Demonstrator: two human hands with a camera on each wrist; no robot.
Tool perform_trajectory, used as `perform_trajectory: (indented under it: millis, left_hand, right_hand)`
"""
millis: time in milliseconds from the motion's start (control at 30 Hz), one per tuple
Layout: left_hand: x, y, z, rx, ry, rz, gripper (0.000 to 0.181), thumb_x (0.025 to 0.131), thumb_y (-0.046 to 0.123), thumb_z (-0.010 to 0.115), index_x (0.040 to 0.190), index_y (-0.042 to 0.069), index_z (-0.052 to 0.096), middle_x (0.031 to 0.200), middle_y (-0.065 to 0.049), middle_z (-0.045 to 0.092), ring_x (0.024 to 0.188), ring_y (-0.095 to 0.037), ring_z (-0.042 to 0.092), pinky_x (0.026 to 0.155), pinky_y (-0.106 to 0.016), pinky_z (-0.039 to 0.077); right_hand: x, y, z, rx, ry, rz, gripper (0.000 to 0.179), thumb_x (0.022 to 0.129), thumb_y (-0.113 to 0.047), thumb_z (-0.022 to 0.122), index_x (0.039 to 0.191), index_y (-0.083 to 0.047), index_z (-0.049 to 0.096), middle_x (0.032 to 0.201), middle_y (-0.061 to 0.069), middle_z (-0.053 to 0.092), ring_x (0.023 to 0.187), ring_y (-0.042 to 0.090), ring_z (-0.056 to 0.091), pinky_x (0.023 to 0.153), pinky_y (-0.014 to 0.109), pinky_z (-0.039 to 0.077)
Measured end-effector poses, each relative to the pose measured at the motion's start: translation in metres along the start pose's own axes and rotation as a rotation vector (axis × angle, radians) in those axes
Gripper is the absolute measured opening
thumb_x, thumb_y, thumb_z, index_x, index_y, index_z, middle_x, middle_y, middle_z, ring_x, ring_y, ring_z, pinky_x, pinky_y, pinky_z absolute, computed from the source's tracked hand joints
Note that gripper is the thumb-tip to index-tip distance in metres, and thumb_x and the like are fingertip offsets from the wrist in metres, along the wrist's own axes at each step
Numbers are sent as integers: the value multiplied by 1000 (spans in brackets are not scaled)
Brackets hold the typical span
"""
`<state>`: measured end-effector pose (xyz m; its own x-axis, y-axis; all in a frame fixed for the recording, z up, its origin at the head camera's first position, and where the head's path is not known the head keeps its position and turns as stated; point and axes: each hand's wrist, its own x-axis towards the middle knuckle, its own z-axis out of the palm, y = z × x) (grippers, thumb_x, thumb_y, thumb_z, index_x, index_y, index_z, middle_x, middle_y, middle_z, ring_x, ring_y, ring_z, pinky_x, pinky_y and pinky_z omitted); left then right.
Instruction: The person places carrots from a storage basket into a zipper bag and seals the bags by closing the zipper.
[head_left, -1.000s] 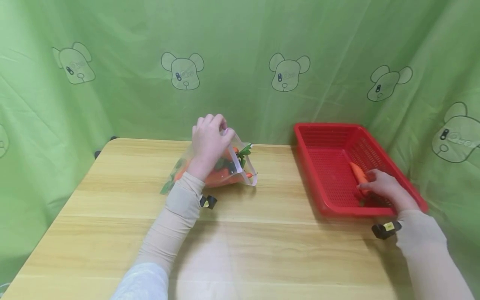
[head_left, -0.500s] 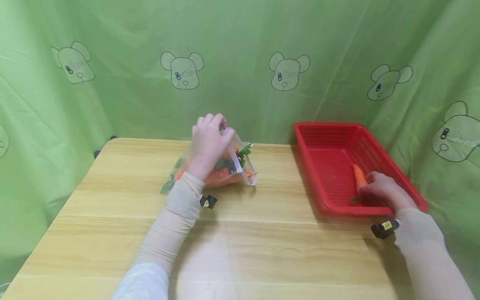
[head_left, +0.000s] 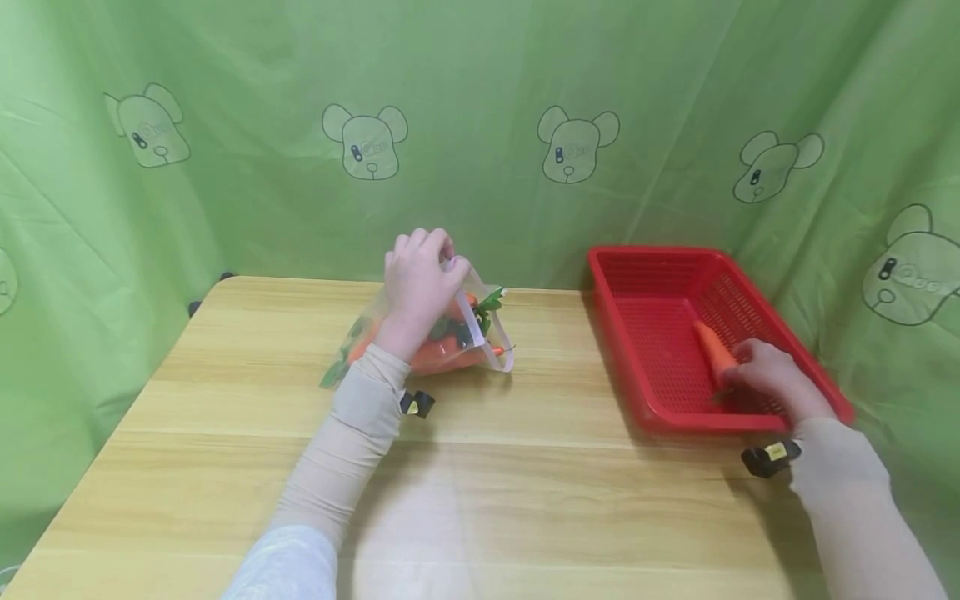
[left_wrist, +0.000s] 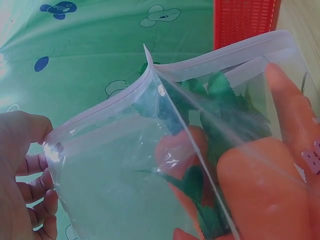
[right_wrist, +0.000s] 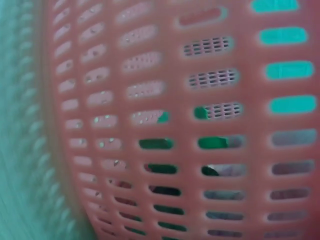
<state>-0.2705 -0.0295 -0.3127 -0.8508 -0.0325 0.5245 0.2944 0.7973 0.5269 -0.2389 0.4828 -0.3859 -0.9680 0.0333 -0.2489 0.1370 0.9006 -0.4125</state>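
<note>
My left hand (head_left: 422, 279) pinches the upper rim of a clear zip bag (left_wrist: 110, 185) lying on the table. Inside are orange carrots (left_wrist: 265, 185) with green leaves, and the bag's mouth gapes toward the right. Over in the red basket (head_left: 652, 412), my right hand (head_left: 772, 375) grips an orange carrot (head_left: 715, 350) near its leafy end, the tip pointing away from me. The right fingertips are partly hidden behind the carrot and hand. In the right wrist view, the basket's slotted wall (right_wrist: 170, 130) blocks the hand; green leaf shows through some slots.
The wooden table (head_left: 525, 500) stretches between bag and basket. Its back edge meets a green curtain (head_left: 480, 150) printed with bear heads, which also hangs at both sides. The basket's raised rim surrounds the right hand.
The carrot in the basket has swung in my right hand, its tip shifting right and then back left. My left hand and the bag have stayed put.
</note>
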Motion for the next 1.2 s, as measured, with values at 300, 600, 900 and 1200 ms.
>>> perform_trajectory:
  millis: [300,600,900,1200]
  left_hand:
    - [0,0,0,-6,-1,3,9,82,24,61,84,15,58,87,-1,57,87,-21,46,78,-35,38]
    - [-1,0,-1,2,4,3,10,82,24,62,84,15,59,87,-1,58,87,-21,47,78,-36,38]
    - [0,1,-1,8,2,-2,10,82,25,61,84,16,59,88,-1,58,88,-21,48,79,-36,39]
    - [0,1,-1,2,7,-3,10,82,25,61,83,16,58,87,-1,58,88,-21,47,79,-36,39]
  right_hand:
    - [1,-1,-1,89,145,-20,59,89,-26,61,130,12,40,108,29,58,72,14,59,61,27,48]
    - [-2,-19,-9,125,255,-14,57,94,-29,53,135,9,42,115,34,56,70,12,58,58,26,48]
    - [-7,-38,-17,142,343,-58,54,93,-32,55,136,1,49,110,17,65,72,-7,46,61,19,43]
    - [-19,-64,-22,439,313,-149,46,94,-25,60,135,-8,52,81,-37,55,64,-7,60,54,21,53]
